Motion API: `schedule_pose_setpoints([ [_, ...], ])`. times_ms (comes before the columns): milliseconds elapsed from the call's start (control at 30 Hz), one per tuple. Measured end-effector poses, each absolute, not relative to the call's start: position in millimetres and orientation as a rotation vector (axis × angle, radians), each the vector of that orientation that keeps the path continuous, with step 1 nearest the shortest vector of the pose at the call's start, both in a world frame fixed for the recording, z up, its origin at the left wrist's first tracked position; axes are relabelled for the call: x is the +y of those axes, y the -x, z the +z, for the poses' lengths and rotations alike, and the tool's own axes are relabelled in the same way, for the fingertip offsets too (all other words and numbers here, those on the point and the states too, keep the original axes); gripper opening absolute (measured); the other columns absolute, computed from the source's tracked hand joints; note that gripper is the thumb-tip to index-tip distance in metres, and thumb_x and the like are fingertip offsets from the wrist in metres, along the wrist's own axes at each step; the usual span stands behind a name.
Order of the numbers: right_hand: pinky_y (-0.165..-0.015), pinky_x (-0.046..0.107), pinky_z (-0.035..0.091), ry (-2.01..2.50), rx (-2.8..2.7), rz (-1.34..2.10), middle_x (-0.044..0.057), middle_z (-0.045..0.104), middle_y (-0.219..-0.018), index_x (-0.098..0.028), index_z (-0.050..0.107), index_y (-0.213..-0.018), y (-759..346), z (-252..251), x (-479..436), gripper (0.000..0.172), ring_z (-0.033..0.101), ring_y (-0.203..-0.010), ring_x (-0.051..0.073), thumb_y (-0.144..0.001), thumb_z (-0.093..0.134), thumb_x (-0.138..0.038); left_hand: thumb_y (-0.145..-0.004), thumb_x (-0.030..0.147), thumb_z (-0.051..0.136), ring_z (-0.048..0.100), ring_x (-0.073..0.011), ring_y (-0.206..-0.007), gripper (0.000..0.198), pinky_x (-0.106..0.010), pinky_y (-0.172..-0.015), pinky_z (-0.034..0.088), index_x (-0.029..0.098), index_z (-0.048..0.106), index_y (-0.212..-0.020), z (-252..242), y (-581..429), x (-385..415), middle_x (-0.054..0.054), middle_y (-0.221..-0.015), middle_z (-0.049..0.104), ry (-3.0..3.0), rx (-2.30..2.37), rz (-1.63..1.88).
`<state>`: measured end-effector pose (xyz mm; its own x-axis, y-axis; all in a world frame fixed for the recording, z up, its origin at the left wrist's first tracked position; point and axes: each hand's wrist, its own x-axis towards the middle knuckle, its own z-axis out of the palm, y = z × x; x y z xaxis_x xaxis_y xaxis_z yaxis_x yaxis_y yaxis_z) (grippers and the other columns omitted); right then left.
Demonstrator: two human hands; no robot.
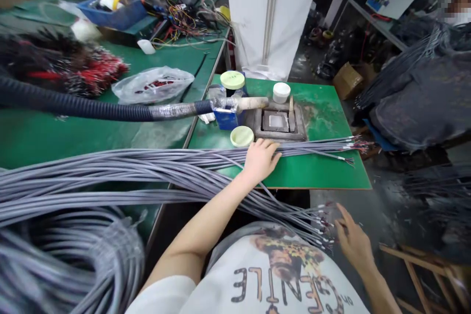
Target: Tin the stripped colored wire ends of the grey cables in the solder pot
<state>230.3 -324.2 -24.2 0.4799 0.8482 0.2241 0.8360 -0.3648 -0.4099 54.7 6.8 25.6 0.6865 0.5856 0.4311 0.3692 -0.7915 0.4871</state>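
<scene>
While grey cables (110, 169) are strung in from the left, likely heavy yet springy, the upper run (209, 158) is merely covered by the left hand (260, 159), fingers half spread, near the front edge of the tabletop (316, 174); beyond it, grip is best taken on jackets (290, 217), fragile-looking wire tips (324, 228) being flanked by the right hand (353, 240), fingers bent, hold unclear.

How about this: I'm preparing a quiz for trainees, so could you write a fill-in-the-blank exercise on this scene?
The left hand rests on cables over a bench top coloured ____.
Of the upper and lower wire ends, the right hand is nearest the ____ ones.
The largest word on the white shirt is ____.
The ribbed hose enters from the picture's ____ edge.
Missing words: green; lower; GENTLE; left.
</scene>
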Motion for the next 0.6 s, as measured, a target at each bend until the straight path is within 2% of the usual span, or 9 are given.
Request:
schedule_pose_setpoints([
  [67,-0.052,0.035,0.055,2.193,-1.302,0.239,0.002,0.074,-0.082,-0.03,0.057,-0.128,-215.9,-25.4,-318.3,0.04,0.07,-0.064,0.023,-0.088,0.052,-0.031,-0.084,0.029,0.061,0.054,-0.0271,-0.094,0.021,-0.039,-0.077,0.04,0.018,0.068,-0.1,19.4,-68.3,19.3,-0.012,-0.095,0.066,-2.658,0.802,0.76],
  [167,-0.061,0.031,0.058,1.961,-1.215,0.585,0.004,0.075,-0.087,-0.026,0.066,-0.111,-187.2,-20.3,-281.5,0.027,0.071,-0.073,0.021,-0.089,0.053,-0.033,-0.086,0.025,0.058,0.054,-0.0271,-0.091,0.013,-0.039,-0.073,0.038,0.018,0.069,-0.088,18.0,-83.1,27.4,-0.011,-0.087,0.065,-2.73,0.761,0.705],
  [233,-0.066,0.031,0.058,1.814,-1.114,0.774,0.004,0.075,-0.087,-0.024,0.067,-0.109,-174.8,-13.6,-247.9,0.026,0.071,-0.072,0.018,-0.091,0.05,-0.034,-0.088,0.024,0.054,0.054,-0.0263,-0.089,0.014,-0.038,-0.073,0.037,0.018,0.067,-0.087,24.4,-84.3,25.1,-0.01,-0.088,0.065,-2.722,0.743,0.755],
  [300,-0.065,0.031,0.058,1.645,-1.001,0.874,0.006,0.075,-0.088,-0.021,0.065,-0.112,-174.2,-4.4,-214.2,0.031,0.069,-0.068,0.016,-0.092,0.049,-0.038,-0.09,0.024,0.051,0.054,-0.0248,-0.088,0.014,-0.037,-0.073,0.038,0.017,0.064,-0.09,35.0,-77.1,16.3,-0.01,-0.09,0.064,-2.671,0.733,0.849],
  [367,-0.059,0.032,0.057,1.46,-0.823,0.834,0.01,0.074,-0.093,-0.018,0.058,-0.121,-185.4,8.8,-185.8,0.04,0.069,-0.069,0.018,-0.093,0.047,-0.043,-0.091,0.024,0.049,0.054,-0.0232,-0.086,0.014,-0.037,-0.075,0.039,0.016,0.061,-0.093,45.1,-63.2,2.0,-0.009,-0.089,0.064,-2.583,0.684,0.925],
  [467,-0.065,0.035,0.056,1.274,-0.627,0.529,0.01,0.073,-0.1,-0.021,0.05,-0.129,-211.0,37.8,-159.7,0.044,0.07,-0.079,0.019,-0.093,0.042,-0.046,-0.09,0.023,0.051,0.055,-0.0221,-0.087,0.012,-0.036,-0.076,0.04,0.017,0.06,-0.093,50.2,-37.7,-23.5,-0.009,-0.09,0.065,-2.487,0.541,0.907],
  [533,-0.067,0.034,0.055,1.251,-0.619,0.323,0.005,0.073,-0.085,-0.022,0.052,-0.126,-221.4,58.8,-153.6,0.041,0.068,-0.071,0.017,-0.095,0.039,-0.045,-0.089,0.023,0.052,0.055,-0.0209,-0.083,0.011,-0.036,-0.075,0.041,0.018,0.062,-0.092,46.1,-23.6,-38.4,-0.008,-0.088,0.066,-2.442,0.447,0.821],
  [600,-0.06,0.029,0.051,1.364,-0.761,0.331,-0.002,0.064,-0.059,-0.02,0.057,-0.116,-219.5,74.0,-153.0,0.036,0.06,-0.053,0.014,-0.095,0.039,-0.043,-0.088,0.023,0.055,0.056,-0.0205,-0.084,0.012,-0.037,-0.077,0.043,0.019,0.064,-0.093,40.4,-14.5,-48.3,-0.007,-0.088,0.067,-2.329,0.417,0.732],
])
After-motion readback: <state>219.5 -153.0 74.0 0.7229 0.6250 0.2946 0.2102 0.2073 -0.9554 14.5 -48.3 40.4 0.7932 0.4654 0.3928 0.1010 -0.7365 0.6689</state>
